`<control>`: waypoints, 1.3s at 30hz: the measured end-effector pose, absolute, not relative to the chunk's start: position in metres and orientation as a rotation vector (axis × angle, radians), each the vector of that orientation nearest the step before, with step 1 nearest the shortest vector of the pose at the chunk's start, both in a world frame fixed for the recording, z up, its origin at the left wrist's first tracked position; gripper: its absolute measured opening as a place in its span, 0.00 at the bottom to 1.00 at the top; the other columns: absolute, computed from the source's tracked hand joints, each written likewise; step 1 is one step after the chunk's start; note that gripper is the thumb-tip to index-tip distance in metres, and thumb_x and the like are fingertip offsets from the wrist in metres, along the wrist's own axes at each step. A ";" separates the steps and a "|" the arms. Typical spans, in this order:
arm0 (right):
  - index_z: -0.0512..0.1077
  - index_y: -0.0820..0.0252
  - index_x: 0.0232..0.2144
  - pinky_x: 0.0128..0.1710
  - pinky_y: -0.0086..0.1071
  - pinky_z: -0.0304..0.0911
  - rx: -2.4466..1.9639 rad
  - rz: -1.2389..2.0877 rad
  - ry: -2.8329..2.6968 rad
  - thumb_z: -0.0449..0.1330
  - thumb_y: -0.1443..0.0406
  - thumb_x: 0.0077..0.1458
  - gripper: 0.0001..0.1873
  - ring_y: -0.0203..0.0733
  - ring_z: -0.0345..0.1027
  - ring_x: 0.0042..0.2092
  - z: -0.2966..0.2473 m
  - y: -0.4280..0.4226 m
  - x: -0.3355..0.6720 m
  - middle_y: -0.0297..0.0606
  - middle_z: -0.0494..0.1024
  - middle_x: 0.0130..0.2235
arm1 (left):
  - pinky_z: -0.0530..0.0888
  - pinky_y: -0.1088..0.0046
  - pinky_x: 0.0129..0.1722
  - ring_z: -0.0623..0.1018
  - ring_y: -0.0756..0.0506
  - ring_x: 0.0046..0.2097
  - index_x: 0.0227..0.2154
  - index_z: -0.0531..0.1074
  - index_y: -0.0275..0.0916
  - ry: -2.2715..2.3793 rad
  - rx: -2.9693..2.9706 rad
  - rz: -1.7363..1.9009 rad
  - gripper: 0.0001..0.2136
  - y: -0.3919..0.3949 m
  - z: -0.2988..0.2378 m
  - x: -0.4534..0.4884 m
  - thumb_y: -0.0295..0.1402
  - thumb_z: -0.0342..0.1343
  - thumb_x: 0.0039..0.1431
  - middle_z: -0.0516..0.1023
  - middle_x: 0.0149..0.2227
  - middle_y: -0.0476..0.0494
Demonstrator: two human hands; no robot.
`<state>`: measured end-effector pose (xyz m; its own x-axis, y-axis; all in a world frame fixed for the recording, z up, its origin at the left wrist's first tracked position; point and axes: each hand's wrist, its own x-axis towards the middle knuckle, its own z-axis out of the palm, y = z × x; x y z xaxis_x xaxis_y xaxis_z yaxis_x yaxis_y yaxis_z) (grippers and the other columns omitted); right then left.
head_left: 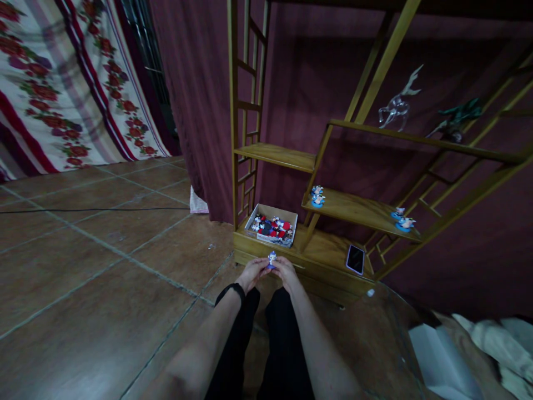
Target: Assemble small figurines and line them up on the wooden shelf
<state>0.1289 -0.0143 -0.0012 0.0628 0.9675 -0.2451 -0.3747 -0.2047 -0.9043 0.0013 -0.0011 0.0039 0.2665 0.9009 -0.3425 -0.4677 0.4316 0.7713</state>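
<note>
A small purple and white figurine (272,259) stands upright between my two hands, in front of the low shelf. The fingers of my left hand (253,272) close on its left side, and those of my right hand (285,270) on its right side. Just beyond my hands, a cardboard box (254,218) rests on the bottom shelf, filled with several small red, white and dark figurines (275,228). On the middle shelf, blue and white figurines (317,199) sit at the left end, with similar figurines (405,223) at the right end.
The wooden display rack (353,210) holds a clear glass deer figure (395,108) and a dark green figure (458,119) above. A tablet or phone (355,259) lies on the bottom shelf. A cable (95,210) crosses the tiled floor. A white box (441,361) is at lower right.
</note>
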 end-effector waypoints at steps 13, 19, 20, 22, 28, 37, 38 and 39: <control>0.71 0.61 0.25 0.33 0.31 0.66 -1.181 1.407 -0.762 0.63 0.65 0.34 0.10 0.36 0.70 0.28 -0.010 -0.009 0.128 0.34 0.76 0.27 | 0.71 0.82 0.25 0.74 0.53 0.23 0.25 0.75 0.30 0.920 0.701 0.999 0.03 0.001 0.000 0.005 0.21 0.62 0.43 0.76 0.23 0.42; 0.71 0.61 0.25 0.32 0.31 0.66 -1.210 1.395 -0.761 0.64 0.66 0.33 0.10 0.37 0.70 0.30 -0.006 -0.012 0.127 0.34 0.76 0.28 | 0.69 0.82 0.23 0.73 0.54 0.22 0.24 0.75 0.31 0.965 0.715 0.988 0.04 0.000 0.003 0.006 0.20 0.61 0.43 0.76 0.22 0.44; 0.71 0.61 0.25 0.33 0.31 0.66 -1.211 1.396 -0.763 0.64 0.66 0.33 0.10 0.37 0.70 0.30 -0.006 -0.012 0.127 0.34 0.76 0.28 | 0.69 0.82 0.23 0.73 0.54 0.22 0.24 0.75 0.31 0.968 0.715 0.990 0.04 0.000 0.003 0.007 0.19 0.61 0.43 0.76 0.22 0.44; 0.71 0.60 0.25 0.33 0.31 0.66 -1.212 1.396 -0.758 0.63 0.66 0.33 0.10 0.37 0.70 0.30 -0.005 -0.012 0.127 0.34 0.76 0.28 | 0.69 0.82 0.23 0.73 0.54 0.22 0.24 0.74 0.31 0.973 0.706 1.000 0.04 0.000 0.003 0.007 0.19 0.61 0.43 0.76 0.22 0.44; 0.71 0.61 0.25 0.33 0.31 0.66 -1.192 1.422 -0.721 0.64 0.64 0.34 0.10 0.38 0.71 0.30 -0.005 -0.010 0.127 0.35 0.77 0.27 | 0.71 0.81 0.25 0.74 0.53 0.23 0.25 0.74 0.31 0.955 0.648 1.037 0.04 0.000 0.002 0.007 0.21 0.61 0.44 0.76 0.24 0.43; 0.70 0.61 0.24 0.31 0.32 0.67 -1.177 1.382 -0.704 0.65 0.59 0.35 0.13 0.37 0.71 0.28 -0.004 -0.013 0.126 0.35 0.76 0.26 | 0.72 0.81 0.27 0.74 0.53 0.25 0.25 0.75 0.31 0.941 0.609 1.073 0.01 -0.001 0.004 0.005 0.23 0.59 0.48 0.76 0.24 0.42; 0.69 0.61 0.23 0.31 0.32 0.67 -1.188 1.367 -0.707 0.65 0.59 0.35 0.13 0.37 0.70 0.27 -0.004 -0.013 0.125 0.35 0.75 0.25 | 0.71 0.81 0.27 0.74 0.53 0.25 0.24 0.75 0.31 0.942 0.617 1.074 0.00 -0.001 0.004 0.005 0.23 0.59 0.48 0.76 0.24 0.43; 0.69 0.60 0.22 0.30 0.32 0.68 -1.202 1.354 -0.711 0.65 0.60 0.35 0.12 0.37 0.70 0.27 -0.005 -0.012 0.124 0.34 0.75 0.24 | 0.71 0.81 0.27 0.74 0.53 0.25 0.24 0.75 0.31 0.940 0.626 1.073 0.00 -0.001 0.004 0.005 0.23 0.60 0.47 0.76 0.24 0.43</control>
<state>0.1244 -0.0124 -0.0047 0.1553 0.9564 -0.2475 -0.3390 -0.1837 -0.9227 0.0047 -0.0014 0.0037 0.1728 0.9280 -0.3300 -0.4495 0.3724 0.8119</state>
